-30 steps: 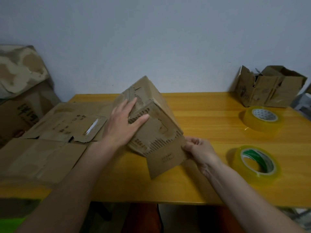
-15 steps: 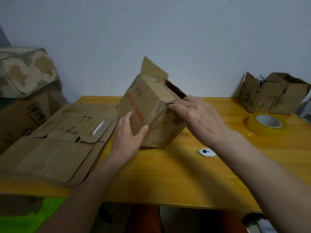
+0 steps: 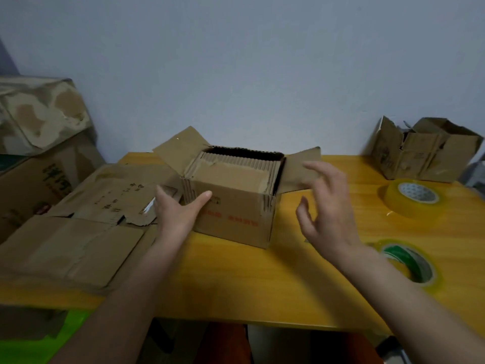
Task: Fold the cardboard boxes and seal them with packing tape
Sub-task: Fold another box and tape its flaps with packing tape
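Note:
A small brown cardboard box [image 3: 236,219] with red print stands upright on the yellow table [image 3: 262,285], its top flaps spread outward and the near flap folded in. My left hand [image 3: 178,211] holds its front left corner, thumb lying on the front face. To the right of the box my right hand [image 3: 325,206] hovers with fingers spread, touching nothing. One roll of packing tape [image 3: 409,198] lies flat at the right. A second tape roll [image 3: 409,261] with a green core sits nearer, partly behind my right wrist.
Flattened cardboard sheets [image 3: 78,224] cover the table's left part. Larger boxes [image 3: 34,143] are stacked beyond the left edge. A folded, crumpled box [image 3: 425,148] stands at the back right against the wall. The table's front edge runs close to me.
The box went from tilted on its edge to standing upright with flaps spread. My right hand came off it and now hovers beside it. My left hand moved to the front left corner.

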`<state>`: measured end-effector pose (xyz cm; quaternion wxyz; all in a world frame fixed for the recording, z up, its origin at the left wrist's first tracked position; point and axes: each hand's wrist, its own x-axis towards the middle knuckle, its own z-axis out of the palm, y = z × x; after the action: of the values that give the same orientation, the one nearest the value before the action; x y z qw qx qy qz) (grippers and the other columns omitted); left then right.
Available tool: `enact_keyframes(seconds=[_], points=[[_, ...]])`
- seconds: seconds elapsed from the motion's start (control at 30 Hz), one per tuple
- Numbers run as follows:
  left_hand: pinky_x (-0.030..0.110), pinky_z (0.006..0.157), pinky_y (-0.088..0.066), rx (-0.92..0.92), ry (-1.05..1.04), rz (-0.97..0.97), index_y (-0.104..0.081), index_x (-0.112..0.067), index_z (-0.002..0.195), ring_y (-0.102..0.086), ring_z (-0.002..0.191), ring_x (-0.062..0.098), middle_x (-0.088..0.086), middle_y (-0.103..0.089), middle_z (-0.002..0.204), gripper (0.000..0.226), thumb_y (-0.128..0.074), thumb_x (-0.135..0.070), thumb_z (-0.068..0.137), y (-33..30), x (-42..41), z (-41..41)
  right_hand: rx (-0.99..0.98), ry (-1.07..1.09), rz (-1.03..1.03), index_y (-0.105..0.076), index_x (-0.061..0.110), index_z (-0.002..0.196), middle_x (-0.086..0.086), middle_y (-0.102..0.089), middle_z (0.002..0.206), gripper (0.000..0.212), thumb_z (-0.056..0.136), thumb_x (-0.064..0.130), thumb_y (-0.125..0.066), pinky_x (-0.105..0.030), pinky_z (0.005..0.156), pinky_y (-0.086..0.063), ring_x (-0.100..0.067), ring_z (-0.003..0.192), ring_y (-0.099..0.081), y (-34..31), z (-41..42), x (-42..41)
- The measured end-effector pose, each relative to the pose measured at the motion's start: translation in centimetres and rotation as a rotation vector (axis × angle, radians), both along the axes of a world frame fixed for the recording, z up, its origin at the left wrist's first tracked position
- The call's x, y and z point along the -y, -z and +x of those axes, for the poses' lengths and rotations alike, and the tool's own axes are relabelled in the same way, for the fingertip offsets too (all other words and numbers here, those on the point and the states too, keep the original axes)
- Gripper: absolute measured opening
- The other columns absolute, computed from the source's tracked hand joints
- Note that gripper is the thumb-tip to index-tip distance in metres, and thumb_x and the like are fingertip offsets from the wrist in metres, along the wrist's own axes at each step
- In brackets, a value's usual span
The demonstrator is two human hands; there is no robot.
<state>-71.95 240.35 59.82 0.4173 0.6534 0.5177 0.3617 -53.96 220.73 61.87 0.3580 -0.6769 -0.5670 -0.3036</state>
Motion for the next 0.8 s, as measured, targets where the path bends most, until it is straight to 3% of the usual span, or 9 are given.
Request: enact_keyframes(seconds=[0.07,0.13,0.2,0.3,0.4,0.53,0.73,0.8], points=[[0.042,0.109,-0.034,0.142,0.044,-0.064,-0.005,-0.014,0.155,-0.036,0.139,0.026,0.01,-0.032,0.154,0.113,-0.079,-0.043,0.074,0.4,-0.2,0.0,-0.46,0.043,0.102,-0.051,0.009,0.11,-0.004,-0.048,0.119,0.024,0.088,0.012,-0.059,-0.024,0.095,-0.037,-0.023,0.116,-0.047,0.8,-0.8,0.3],[0.037,0.103,-0.038,0.167,0.065,-0.066,-0.008,-0.013,0.154,-0.045,0.132,0.025,0.011,-0.041,0.149,0.107,-0.077,-0.039,0.078,0.5,-0.2,0.4,-0.93,0.014,-0.018,-0.039,0.015,0.132,0.002,-0.045,0.124,0.045,0.092,0.025,-0.059,-0.027,0.09,-0.042,-0.017,0.114,-0.048,1.5,-1.1,-0.3],[0.033,0.096,-0.038,0.142,0.062,-0.03,-0.009,-0.016,0.154,-0.048,0.128,0.024,0.01,-0.047,0.143,0.102,-0.075,-0.04,0.08,0.5,-0.1,1.1,-1.125,-0.065,-0.135,-0.025,0.024,0.144,0.009,-0.043,0.13,0.064,0.092,0.036,-0.058,-0.031,0.091,-0.044,-0.011,0.116,-0.046,1.7,-0.9,-1.0],[0.031,0.088,-0.037,0.086,0.108,0.036,-0.012,-0.023,0.154,-0.052,0.121,0.023,0.009,-0.053,0.136,0.095,-0.072,-0.039,0.083,0.5,0.5,2.1,-1.05,-0.137,-0.179,-0.023,0.028,0.146,0.011,-0.038,0.145,0.066,0.091,0.037,-0.059,-0.034,0.103,-0.039,-0.013,0.133,-0.037,1.7,-0.1,-2.1],[0.037,0.095,-0.046,0.072,0.225,0.053,-0.012,-0.028,0.154,-0.053,0.123,0.025,0.01,-0.045,0.145,0.091,-0.072,-0.034,0.084,0.8,1.3,3.7,-0.99,-0.09,-0.19,-0.012,0.031,0.152,0.008,-0.026,0.155,0.076,0.092,0.029,-0.059,-0.04,0.113,-0.031,-0.014,0.141,-0.026,1.7,2.0,-2.6],[0.047,0.102,-0.046,0.073,0.334,0.044,-0.014,-0.03,0.154,-0.051,0.128,0.026,0.011,-0.038,0.151,0.089,-0.072,-0.029,0.085,0.6,1.9,6.6,-0.95,-0.007,-0.22,-0.016,0.029,0.151,0.004,-0.037,0.15,0.072,0.093,0.022,-0.058,-0.047,0.108,-0.038,-0.018,0.137,-0.036,1.2,6.0,-2.3],[0.047,0.104,-0.045,0.035,0.487,0.072,-0.009,-0.035,0.153,-0.05,0.128,0.027,0.007,-0.038,0.151,0.092,-0.071,-0.028,0.086,0.3,2.9,13.5,-0.889,0.148,-0.224,-0.023,0.032,0.145,0.0,-0.048,0.14,0.065,0.093,0.014,-0.058,-0.051,0.101,-0.044,-0.025,0.128,-0.047,0.2,12.1,-0.4],[0.04,0.102,-0.046,0.033,0.534,0.094,-0.009,-0.037,0.153,-0.051,0.127,0.023,0.004,-0.041,0.149,0.092,-0.071,-0.024,0.087,0.3,3.2,16.3,-0.854,0.231,-0.238,-0.021,0.03,0.147,-0.003,-0.048,0.141,0.068,0.093,0.014,-0.058,-0.051,0.101,-0.044,-0.028,0.129,-0.046,0.2,14.4,0.3]])
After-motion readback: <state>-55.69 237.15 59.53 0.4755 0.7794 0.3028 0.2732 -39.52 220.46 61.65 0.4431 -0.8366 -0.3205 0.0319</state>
